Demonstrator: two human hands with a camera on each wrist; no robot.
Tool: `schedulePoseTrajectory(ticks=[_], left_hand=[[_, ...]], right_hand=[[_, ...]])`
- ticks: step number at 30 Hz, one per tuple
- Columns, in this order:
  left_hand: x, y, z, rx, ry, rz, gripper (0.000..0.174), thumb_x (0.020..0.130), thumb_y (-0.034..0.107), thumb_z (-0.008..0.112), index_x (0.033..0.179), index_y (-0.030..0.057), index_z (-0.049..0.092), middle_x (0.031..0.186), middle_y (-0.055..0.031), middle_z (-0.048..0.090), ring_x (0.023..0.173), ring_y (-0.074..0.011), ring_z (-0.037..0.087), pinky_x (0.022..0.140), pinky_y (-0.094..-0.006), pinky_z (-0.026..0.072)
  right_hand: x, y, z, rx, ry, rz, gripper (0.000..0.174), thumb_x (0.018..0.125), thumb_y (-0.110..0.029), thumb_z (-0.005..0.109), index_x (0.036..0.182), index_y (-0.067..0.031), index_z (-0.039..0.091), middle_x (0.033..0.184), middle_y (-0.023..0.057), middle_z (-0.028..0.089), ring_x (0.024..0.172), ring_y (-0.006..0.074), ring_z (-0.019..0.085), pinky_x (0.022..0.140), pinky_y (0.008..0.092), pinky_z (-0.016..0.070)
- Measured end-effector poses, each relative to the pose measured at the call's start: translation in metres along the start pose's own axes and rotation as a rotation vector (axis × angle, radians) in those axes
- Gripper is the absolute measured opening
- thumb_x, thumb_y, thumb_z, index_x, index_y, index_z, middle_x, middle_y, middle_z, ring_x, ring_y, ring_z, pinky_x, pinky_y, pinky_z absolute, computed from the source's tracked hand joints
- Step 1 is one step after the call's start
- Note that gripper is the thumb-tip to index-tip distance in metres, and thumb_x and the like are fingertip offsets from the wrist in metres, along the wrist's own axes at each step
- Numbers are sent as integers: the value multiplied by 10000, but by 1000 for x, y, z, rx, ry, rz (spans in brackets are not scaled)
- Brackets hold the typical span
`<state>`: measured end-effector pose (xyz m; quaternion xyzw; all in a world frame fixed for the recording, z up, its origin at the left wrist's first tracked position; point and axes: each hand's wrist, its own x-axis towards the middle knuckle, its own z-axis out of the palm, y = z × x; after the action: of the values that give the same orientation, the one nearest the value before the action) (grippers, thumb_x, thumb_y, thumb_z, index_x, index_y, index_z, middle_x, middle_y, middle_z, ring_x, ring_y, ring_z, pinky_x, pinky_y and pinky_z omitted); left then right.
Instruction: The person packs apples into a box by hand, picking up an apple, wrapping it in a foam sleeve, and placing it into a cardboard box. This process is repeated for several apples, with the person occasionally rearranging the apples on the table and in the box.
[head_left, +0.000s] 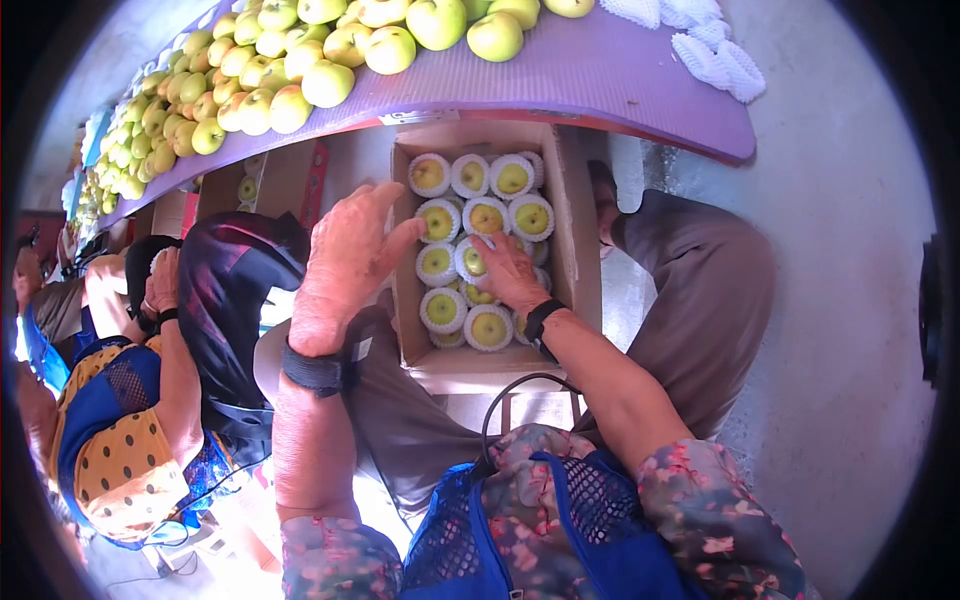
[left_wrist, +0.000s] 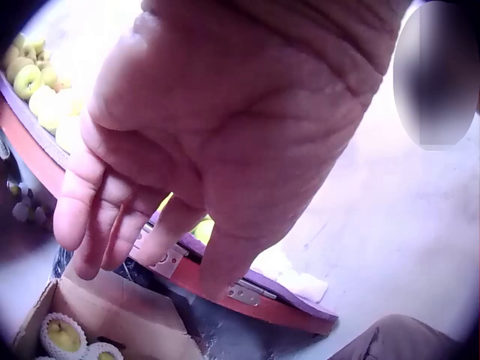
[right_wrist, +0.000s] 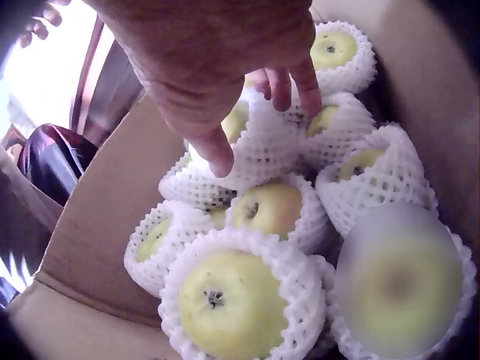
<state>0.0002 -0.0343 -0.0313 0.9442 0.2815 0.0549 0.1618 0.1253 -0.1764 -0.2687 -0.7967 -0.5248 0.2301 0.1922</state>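
Observation:
Between my knees stands an open cardboard box (head_left: 580,240) with rows of green-yellow apples in white foam nets. Inside it, my right hand (head_left: 515,280) reaches down and grips a netted apple (right_wrist: 262,154) among the others, thumb on one side and fingers on the other. A larger netted apple (right_wrist: 232,304) sits nearest the camera in the right wrist view. My left hand (head_left: 350,250) hovers by the box's left edge with its fingers extended, holding nothing. In the left wrist view its palm (left_wrist: 225,142) shows above the box corner and the table edge.
A purple-topped table (head_left: 600,80) crosses in front, heaped with loose apples (head_left: 255,75) toward the left. White foam nets (head_left: 715,60) lie at its right end. Another person (head_left: 130,400) sits to the left. My right knee (head_left: 700,260) flanks the box.

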Motion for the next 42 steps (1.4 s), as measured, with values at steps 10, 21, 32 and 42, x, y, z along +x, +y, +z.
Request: schedulePoseTrajectory(ticks=[10,21,32,42], left_hand=[[-8,-9,2,-211,4,47,420,820,211,717,1162,-3,601,864,-176,621,755,-299,622,710,-369,501],[-12,-15,3,-310,37,29,444,797,196,732,1170,-10,604,900,-184,643,779,-303,629,734,-367,515],[-5,-17,9,-291,10,77,430,803,279,711,1143,38,607,939,-198,649,859,-375,629,734,-458,495],[-8,-1,13,-217,-101,131,424,801,266,707,1149,45,609,986,-200,654,933,-386,627,795,-464,501]], right_hand=[[14,-4,26,-73,93,-3,603,691,-101,706,1267,-102,530,1157,212,491,1071,374,539,839,460,513],[5,-10,11,-133,32,3,651,711,-120,721,1310,-55,475,1257,223,465,1165,380,479,910,477,460],[5,-23,-65,-83,112,-224,293,765,-130,644,1023,-9,572,985,202,592,973,369,604,832,465,503],[1,-41,-211,0,620,-333,118,803,-182,621,882,-98,598,837,107,621,836,329,635,747,437,511]])
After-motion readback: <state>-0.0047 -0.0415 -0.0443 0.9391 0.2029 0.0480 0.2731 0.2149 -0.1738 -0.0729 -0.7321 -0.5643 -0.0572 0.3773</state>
